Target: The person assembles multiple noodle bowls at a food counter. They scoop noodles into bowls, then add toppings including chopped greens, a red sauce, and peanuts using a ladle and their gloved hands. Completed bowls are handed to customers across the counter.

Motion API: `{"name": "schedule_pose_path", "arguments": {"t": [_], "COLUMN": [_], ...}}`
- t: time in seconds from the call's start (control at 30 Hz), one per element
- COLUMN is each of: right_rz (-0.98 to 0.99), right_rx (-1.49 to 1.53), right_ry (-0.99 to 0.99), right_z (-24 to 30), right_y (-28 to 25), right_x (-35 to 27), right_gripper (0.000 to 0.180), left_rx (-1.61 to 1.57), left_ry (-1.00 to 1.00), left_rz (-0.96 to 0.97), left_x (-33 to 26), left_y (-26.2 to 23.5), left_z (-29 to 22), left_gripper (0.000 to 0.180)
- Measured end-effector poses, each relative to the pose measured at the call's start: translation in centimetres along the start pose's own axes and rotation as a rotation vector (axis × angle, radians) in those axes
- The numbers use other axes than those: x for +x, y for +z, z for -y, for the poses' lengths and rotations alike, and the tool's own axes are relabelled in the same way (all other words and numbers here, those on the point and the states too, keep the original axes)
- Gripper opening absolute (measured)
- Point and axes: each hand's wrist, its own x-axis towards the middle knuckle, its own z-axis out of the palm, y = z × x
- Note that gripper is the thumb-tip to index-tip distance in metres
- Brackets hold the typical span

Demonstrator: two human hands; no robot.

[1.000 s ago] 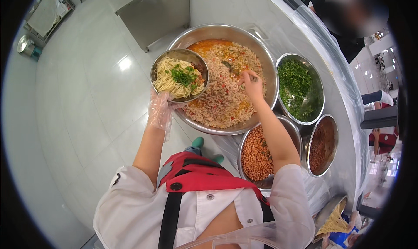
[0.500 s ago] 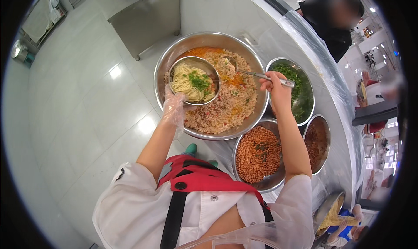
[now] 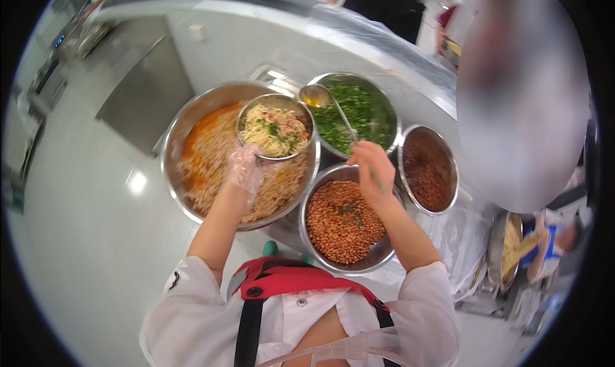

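My left hand [image 3: 245,168], in a thin clear glove, holds a small steel bowl of noodles [image 3: 275,127] topped with chopped greens, up over the big steel basin [image 3: 192,120] of reddish minced mixture. My right hand [image 3: 373,168] grips the handle of a long metal spoon [image 3: 323,99]. Its bowl, with oily liquid in it, hangs beside the noodle bowl at the edge of the bowl of chopped greens [image 3: 359,114]. Below my right hand sits a bowl of peanuts [image 3: 343,223].
A bowl of dark red sauce [image 3: 428,168] stands to the right of the peanuts. All bowls rest on a plastic-covered steel counter [image 3: 397,66]. A person in dark clothes [image 3: 384,5] stands behind the counter. A steel cabinet [image 3: 144,91] is at the left on the pale floor.
My right hand has drawn back from the big basin and swung the spoon toward the greens bowl. The noodle bowl in my left hand has shifted right, closer to the spoon.
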Motion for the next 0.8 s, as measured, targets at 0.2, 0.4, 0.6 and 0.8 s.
{"name": "schedule_pose_path", "arguments": {"t": [0.2, 0.4, 0.6, 0.8], "right_rz": [-0.755, -0.903, -0.609, -0.212], "right_rx": [0.609, 0.156, -0.148, -0.522], "right_ry": [0.759, 0.845, 0.921, 0.661], "right_z": [-5.7, -11.0, -17.2, -21.3], "right_y": [-13.1, -23.0, -25.2, -22.8], "right_x": [-6.0, -15.1, -19.7, -20.5], "right_gripper": [0.02, 0.018, 0.016, 0.012], "left_rx": [0.269, 0.279, 0.235, 0.221], "left_ry": [-0.022, -0.159, -0.048, -0.059], "left_rz": [0.174, 0.241, 0.23, 0.218], "left_x": [5.3, 17.9, 22.4, 26.6], "left_y": [12.7, 21.6, 26.2, 26.0], "left_z": [-2.6, -4.2, -3.2, -3.9], "left_gripper": [0.053, 0.054, 0.053, 0.048]}}
